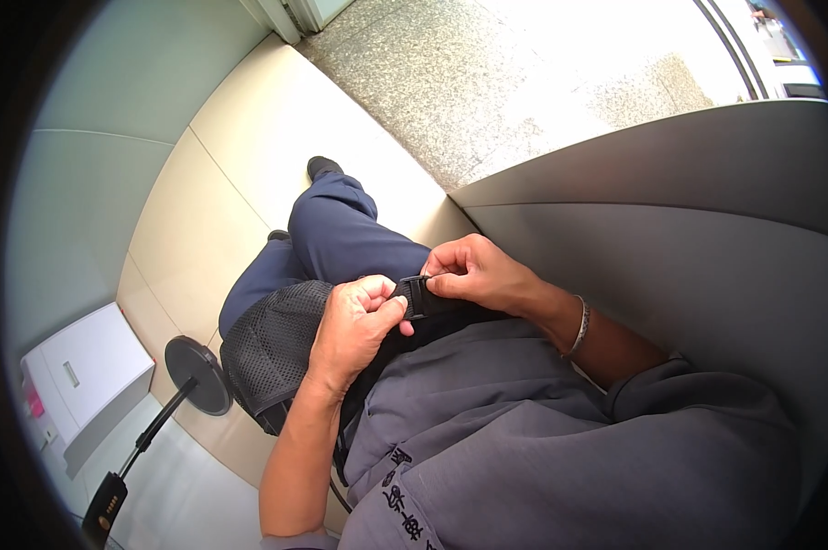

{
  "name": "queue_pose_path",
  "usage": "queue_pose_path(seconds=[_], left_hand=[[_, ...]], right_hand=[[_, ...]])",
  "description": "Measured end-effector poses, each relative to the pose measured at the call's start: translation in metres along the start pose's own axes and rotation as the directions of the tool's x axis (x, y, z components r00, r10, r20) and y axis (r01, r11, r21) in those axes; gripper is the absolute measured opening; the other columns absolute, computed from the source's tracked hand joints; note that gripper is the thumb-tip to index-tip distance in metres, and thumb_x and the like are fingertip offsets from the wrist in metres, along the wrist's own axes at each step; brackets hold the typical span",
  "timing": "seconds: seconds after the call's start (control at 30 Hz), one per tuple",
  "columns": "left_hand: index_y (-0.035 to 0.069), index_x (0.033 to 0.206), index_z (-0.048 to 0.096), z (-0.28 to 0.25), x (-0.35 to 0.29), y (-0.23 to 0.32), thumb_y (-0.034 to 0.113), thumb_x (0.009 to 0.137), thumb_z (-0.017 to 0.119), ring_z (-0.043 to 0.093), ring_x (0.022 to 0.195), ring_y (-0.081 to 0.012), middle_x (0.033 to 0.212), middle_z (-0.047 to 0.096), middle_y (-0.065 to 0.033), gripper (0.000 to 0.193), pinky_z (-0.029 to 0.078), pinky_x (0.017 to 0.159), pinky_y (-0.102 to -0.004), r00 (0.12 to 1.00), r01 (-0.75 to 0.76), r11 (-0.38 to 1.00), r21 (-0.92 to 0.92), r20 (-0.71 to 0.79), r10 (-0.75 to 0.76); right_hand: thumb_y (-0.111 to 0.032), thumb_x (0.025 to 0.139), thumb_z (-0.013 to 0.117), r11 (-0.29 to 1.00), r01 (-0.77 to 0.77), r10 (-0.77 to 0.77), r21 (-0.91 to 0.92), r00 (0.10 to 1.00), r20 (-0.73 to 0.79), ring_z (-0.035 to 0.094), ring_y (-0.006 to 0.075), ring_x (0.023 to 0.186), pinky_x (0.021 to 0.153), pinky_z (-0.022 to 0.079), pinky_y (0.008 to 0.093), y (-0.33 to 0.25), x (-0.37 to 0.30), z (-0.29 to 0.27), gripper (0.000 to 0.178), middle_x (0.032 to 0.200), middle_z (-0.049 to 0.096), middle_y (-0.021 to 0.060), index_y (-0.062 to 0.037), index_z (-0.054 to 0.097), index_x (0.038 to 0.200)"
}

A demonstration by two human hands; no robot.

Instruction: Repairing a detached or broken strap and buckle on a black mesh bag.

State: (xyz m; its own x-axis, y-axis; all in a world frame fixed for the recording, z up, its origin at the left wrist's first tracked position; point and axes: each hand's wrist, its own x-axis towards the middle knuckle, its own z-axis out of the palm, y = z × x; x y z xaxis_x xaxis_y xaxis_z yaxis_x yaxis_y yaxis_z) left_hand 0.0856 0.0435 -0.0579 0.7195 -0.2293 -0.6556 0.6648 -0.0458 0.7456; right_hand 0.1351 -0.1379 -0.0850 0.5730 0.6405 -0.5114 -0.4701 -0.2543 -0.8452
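At my waist both hands are on a black strap with a plastic buckle (415, 298). My left hand (357, 321) pinches the buckle's left side between thumb and fingers. On its other side, my right hand (464, 272) is closed on the strap's edge, thumb against fingertips. Whether the buckle is fastened I cannot tell. A black mesh bag (276, 344) hangs beside my left hand, against my hip and over dark blue trousers (340, 234). A bracelet circles my right wrist.
Close on my right stands a grey panel (634, 247). To the left are a white box (93, 367) and a black round-headed device on a pole (198, 374). Beige tiles (240, 137) lie underfoot, with speckled stone flooring (414, 82) beyond them. A pale wall (111, 165) curves along the left.
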Motion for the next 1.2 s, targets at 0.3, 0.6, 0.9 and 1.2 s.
queue_pose_path(seconds=[0.3, 0.6, 0.9, 1.2], left_hand=[[-0.002, 0.08, 0.054, 0.004, -0.002, 0.0, 0.002, 0.075, 0.052, 0.05, 0.062, -0.003, 0.072, 0.056, -0.0005, 0.006, 0.041, 0.06, -0.0159, 1.0, -0.007, 1.0, -0.021, -0.009, 0.007], [-0.005, 0.08, 0.055, 0.009, -0.001, -0.004, -0.001, 0.069, 0.056, 0.052, 0.061, -0.004, 0.07, 0.058, -0.0037, 0.011, 0.042, 0.057, -0.0165, 0.987, -0.045, 0.997, -0.07, -0.157, 0.034], [-0.003, 0.082, 0.054, 0.006, -0.003, -0.006, -0.002, 0.073, 0.053, 0.052, 0.062, -0.0045, 0.073, 0.058, -0.0038, 0.009, 0.042, 0.06, -0.0166, 0.993, -0.035, 0.978, -0.205, -0.12, 0.01], [-0.002, 0.082, 0.052, 0.009, -0.001, -0.006, -0.002, 0.074, 0.054, 0.052, 0.061, -0.0047, 0.072, 0.058, -0.0045, 0.009, 0.043, 0.06, -0.0167, 0.988, -0.061, 0.983, -0.172, -0.147, 0.036]], right_hand=[[-0.009, 0.071, 0.059, 0.999, -0.017, 0.019, -0.042, 0.999, 0.032, 0.04, 0.0019, 0.056, 0.05, 0.031, 0.0183, 0.001, 0.002, -0.001, 0.011, 0.06, 0.05, -0.0039, 0.0019, 0.058, 0.07], [-0.008, 0.07, 0.06, 0.996, 0.076, -0.078, 0.049, 0.996, 0.045, 0.04, 0.001, 0.054, 0.048, 0.031, 0.0173, 0.005, 0.002, 0.006, 0.011, 0.058, 0.05, -0.0044, 0.0021, 0.058, 0.069], [-0.009, 0.071, 0.058, 0.999, 0.001, 0.003, -0.041, 0.996, 0.093, 0.04, 0.0014, 0.056, 0.049, 0.031, 0.0182, 0.003, 0.004, 0.002, 0.011, 0.057, 0.049, -0.0043, 0.0011, 0.057, 0.068], [-0.012, 0.071, 0.057, 1.0, -0.001, 0.002, -0.012, 0.997, 0.075, 0.039, 0.0021, 0.056, 0.05, 0.03, 0.0186, 0.006, 0.005, 0.0, 0.013, 0.059, 0.048, -0.004, 0.0014, 0.056, 0.07]])
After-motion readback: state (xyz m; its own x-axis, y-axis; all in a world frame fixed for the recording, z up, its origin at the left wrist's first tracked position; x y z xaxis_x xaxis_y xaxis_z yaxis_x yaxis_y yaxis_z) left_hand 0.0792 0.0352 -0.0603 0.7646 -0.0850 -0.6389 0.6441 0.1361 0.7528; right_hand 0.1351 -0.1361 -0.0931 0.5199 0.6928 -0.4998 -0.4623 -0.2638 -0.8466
